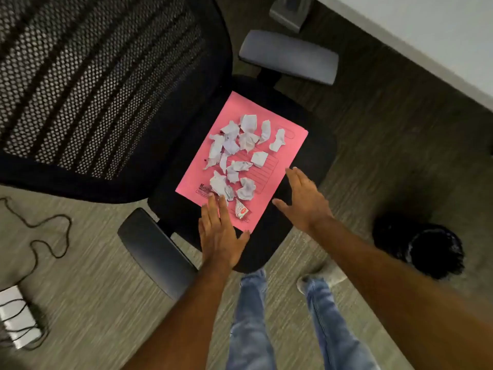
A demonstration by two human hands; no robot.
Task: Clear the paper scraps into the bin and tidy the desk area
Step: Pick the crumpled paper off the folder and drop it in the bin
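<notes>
A pink folder (pixel 286 150) lies flat on the black seat of an office chair (pixel 314 156). Several crumpled white paper scraps (pixel 240 153) are scattered over it, plus a small red-and-white wrapper (pixel 241 211) near its front edge. My left hand (pixel 220 236) is open, palm down, its fingertips over the folder's near corner. My right hand (pixel 304 198) is open with fingers spread at the folder's right edge. Neither hand holds anything. A round black bin (pixel 429 249) with a dark liner stands on the floor to the right.
The chair's mesh backrest (pixel 101 86) fills the upper left, with grey armrests (pixel 289 56) (pixel 157 252) on both sides. A white desk edge (pixel 426 30) runs along the top right. A black cable (pixel 40 231) and a white box (pixel 16 316) lie on the carpet at left.
</notes>
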